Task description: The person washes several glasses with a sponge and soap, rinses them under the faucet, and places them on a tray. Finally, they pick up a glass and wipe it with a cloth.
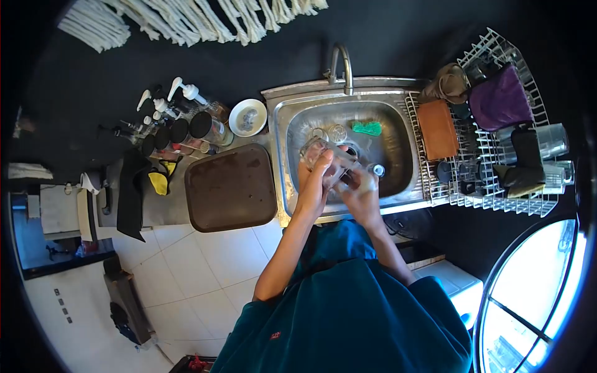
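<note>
Over the near half of the metal sink (407,149), I hold a clear drinking glass (336,168) tilted on its side. My left hand (316,177) is wrapped round its left part, thumb along the top. Closed at the glass's right end is my right hand (363,193), its fingers slightly smeared by motion. Just beyond the left hand, another clear glass (337,133) stands in the basin. A green scouring pad (366,128) lies by the far wall of the basin. Close to my right hand is a small shiny round object (378,170).
A curved faucet (347,68) rises behind the sink. On the left are a brown tray (231,186), a white bowl (248,118), and several jars and pump bottles. To the right, a white wire dish rack (472,199) holds cloths, an orange-brown item (438,129) and glasses.
</note>
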Demonstrator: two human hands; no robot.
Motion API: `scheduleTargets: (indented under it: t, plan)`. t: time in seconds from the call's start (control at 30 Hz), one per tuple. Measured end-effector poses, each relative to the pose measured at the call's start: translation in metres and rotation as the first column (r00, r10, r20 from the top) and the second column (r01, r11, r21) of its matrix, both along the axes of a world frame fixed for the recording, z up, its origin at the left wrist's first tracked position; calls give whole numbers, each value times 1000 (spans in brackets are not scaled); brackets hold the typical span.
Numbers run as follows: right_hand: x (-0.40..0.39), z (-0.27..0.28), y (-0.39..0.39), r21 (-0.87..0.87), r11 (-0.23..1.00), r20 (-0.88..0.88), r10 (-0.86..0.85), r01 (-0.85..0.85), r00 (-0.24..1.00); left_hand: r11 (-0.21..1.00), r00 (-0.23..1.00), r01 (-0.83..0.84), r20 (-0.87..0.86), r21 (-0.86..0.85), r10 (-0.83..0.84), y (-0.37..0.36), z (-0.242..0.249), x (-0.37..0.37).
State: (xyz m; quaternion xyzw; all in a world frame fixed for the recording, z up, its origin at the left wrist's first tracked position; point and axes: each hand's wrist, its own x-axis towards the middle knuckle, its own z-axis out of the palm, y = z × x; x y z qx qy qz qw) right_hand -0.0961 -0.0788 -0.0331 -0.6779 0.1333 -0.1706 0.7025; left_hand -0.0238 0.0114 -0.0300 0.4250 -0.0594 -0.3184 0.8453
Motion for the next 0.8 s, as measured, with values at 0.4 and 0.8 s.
scheduleTargets:
  t: [0.4, 0.8]
  plan:
    - [60, -62, -5, 696, 709, -84, -77, 114, 993, 906, 734, -421, -568, 50, 372, 55, -105, 11]
    - [297, -174, 99, -800, 537, -156, 240, -265, 958, 934, 685, -353, -665, 55, 298, 102, -124, 0]
